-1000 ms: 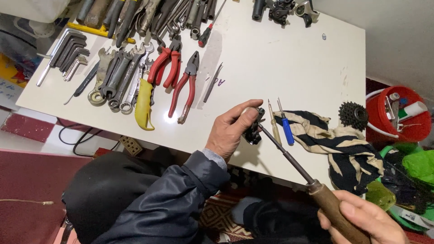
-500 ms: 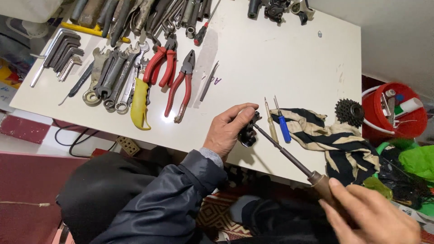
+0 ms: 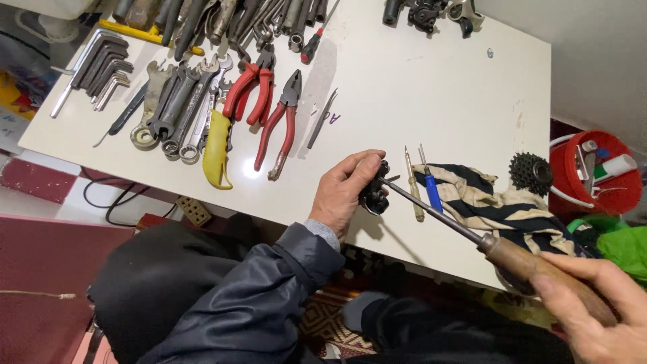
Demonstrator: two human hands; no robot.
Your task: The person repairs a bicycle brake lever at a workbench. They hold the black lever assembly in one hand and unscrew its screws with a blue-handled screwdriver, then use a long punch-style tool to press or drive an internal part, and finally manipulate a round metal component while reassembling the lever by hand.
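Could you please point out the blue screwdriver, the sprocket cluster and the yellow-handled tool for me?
blue screwdriver (image 3: pixel 432 193), head view, on its blue handle.
sprocket cluster (image 3: pixel 530 172), head view, on its toothed face.
yellow-handled tool (image 3: pixel 217 148), head view, on its yellow grip.

Black part, brown wooden screwdriver handle, blue small screwdriver, cream-and-black striped cloth, red pliers, yellow handle, red bucket far right, white table.

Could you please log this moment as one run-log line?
left hand: grips small black part | right hand: holds wooden-handled screwdriver, tip at part | white table
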